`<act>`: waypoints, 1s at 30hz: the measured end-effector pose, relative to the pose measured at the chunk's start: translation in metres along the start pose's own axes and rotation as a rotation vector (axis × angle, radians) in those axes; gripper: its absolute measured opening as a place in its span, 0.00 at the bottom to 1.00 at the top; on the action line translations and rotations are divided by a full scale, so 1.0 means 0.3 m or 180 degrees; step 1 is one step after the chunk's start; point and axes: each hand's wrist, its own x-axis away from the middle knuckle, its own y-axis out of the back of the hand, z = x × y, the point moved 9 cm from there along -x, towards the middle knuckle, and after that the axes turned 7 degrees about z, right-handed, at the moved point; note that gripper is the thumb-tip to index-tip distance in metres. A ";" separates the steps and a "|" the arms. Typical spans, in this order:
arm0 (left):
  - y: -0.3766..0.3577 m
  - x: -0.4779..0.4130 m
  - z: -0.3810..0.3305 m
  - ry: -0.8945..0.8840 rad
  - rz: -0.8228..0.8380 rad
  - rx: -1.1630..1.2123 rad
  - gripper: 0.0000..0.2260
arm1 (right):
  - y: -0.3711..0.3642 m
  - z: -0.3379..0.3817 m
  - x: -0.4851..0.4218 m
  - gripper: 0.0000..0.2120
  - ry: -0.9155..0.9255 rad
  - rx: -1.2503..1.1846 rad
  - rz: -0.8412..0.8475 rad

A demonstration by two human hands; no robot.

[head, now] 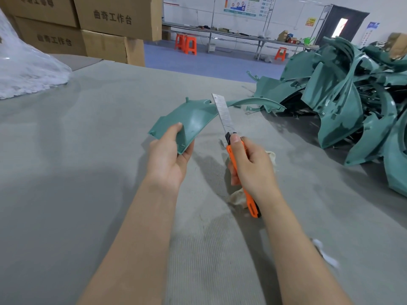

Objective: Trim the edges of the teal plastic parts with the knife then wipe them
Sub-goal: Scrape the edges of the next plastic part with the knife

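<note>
Where the grey surface (77, 150) runs off to the far left, a heap of white plastic wrap (26, 69) lies on it, with stacked cardboard boxes (105, 23) behind. Nearer the middle, the left hand (169, 155) holds a teal plastic part (193, 117) by its near end, raised off the surface: the thumb presses on top and the fingers (189, 150) curl underneath, pinching the piece between them. Just to its right is the knife (233, 150), its long blade (222, 113) pushed well out, pointing far and lying across the part's right edge. The right hand (253, 166) grips the orange handle, fingers wrapped round it and the thumb laid forward on the black end near the blade. A pale rag (239, 198) lies crumpled on the surface below that hand. Farther right, a curved teal strip (257, 104) rests on the surface, and beyond it a big pile of teal parts (352, 95) fills the right side. Orange stools (187, 44) stand on the blue floor far behind.
</note>
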 end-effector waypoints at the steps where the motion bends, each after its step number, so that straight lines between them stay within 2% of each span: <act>1: -0.001 0.000 0.001 0.0002 0.0005 -0.0009 0.03 | 0.001 0.002 0.000 0.21 0.0003 -0.0047 -0.0012; 5: 0.005 -0.002 -0.005 -0.0065 -0.0036 -0.0100 0.03 | 0.004 0.005 0.001 0.20 0.0018 -0.0220 -0.0047; 13: 0.008 -0.005 -0.001 -0.0071 -0.0036 -0.0177 0.02 | -0.048 0.009 0.004 0.23 0.0200 0.0257 0.0266; 19: 0.012 0.000 -0.003 -0.0047 -0.0076 -0.0121 0.02 | -0.065 0.011 0.004 0.19 0.0278 0.0489 0.0345; 30: 0.011 -0.005 -0.017 -0.0187 -0.0025 -0.0026 0.04 | -0.112 0.058 0.023 0.20 0.0475 0.0819 0.0637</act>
